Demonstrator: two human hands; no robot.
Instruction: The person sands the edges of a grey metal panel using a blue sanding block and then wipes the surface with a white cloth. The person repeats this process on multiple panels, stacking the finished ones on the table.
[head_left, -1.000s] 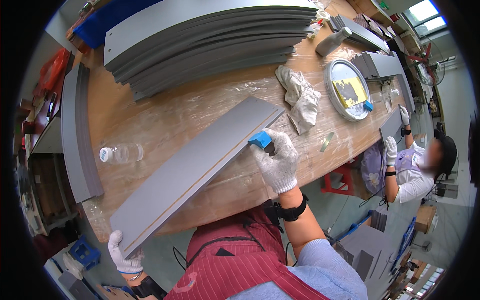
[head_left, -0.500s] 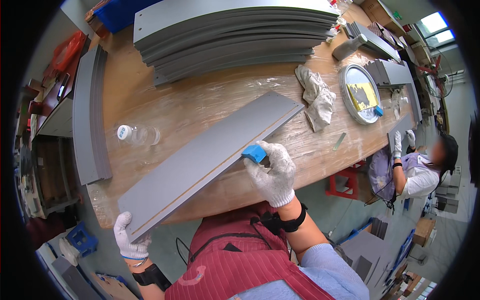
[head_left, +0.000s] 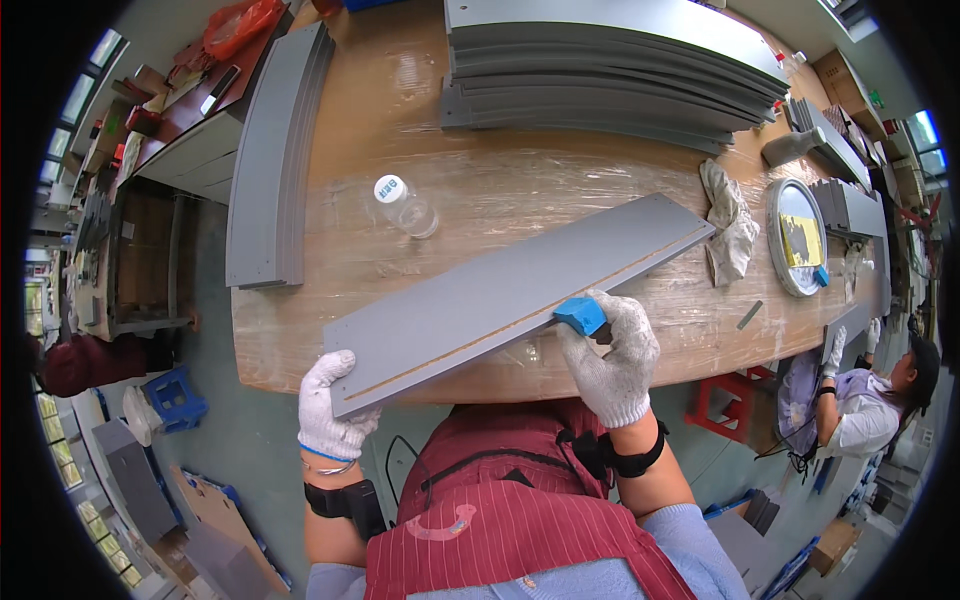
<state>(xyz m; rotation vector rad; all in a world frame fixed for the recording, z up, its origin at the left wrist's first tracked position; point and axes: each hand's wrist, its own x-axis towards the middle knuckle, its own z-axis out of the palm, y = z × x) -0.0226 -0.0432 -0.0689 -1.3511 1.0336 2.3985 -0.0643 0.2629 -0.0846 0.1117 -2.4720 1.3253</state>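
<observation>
A long grey board [head_left: 480, 290] with a brownish groove along its near edge lies slanted over the table. My left hand [head_left: 335, 408], in a white knit glove, grips the board's near left corner, thumb on top. My right hand [head_left: 615, 360], gloved too, pinches a small blue block [head_left: 582, 315] that touches the near edge of the board around its middle. Behind the board, a clear bottle with a white cap [head_left: 408, 207] lies on the table. Past the board's far right end lies a crumpled whitish cloth [head_left: 730, 225].
A tall stack of grey boards [head_left: 610, 80] stands at the back, another [head_left: 280, 160] at the left. On the right are a round lid [head_left: 778, 240] with a yellow pad and a grey bottle [head_left: 793, 147]. A co-worker [head_left: 865, 400] sits at the right beside a red stool [head_left: 720, 405].
The view has turned, so the table contents appear farther right. The left hand still holds the board's corner, and the right hand keeps the blue block against the near edge.
</observation>
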